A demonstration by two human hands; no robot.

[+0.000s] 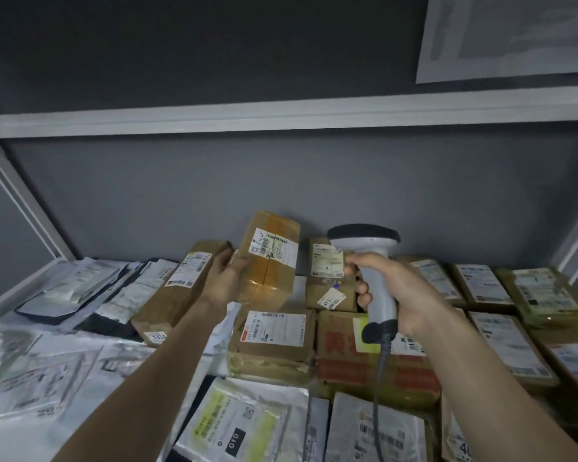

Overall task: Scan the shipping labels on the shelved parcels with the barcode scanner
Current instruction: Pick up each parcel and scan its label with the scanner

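Observation:
My left hand (227, 274) grips a brown cardboard parcel (270, 258) by its left side and holds it tilted up above the shelf, its white shipping label (275, 250) facing me. My right hand (394, 288) holds a grey and white barcode scanner (367, 248) by the handle, index finger on the trigger. The scanner's dark head sits just right of the raised parcel, a little above label height. Its coiled cable (379, 378) hangs down from the handle.
Several taped cardboard parcels with labels lie flat across the middle and right of the shelf (27, 285). White and black poly mailers (80, 288) cover the left and the front. A white shelf beam (281, 118) runs overhead; grey wall behind.

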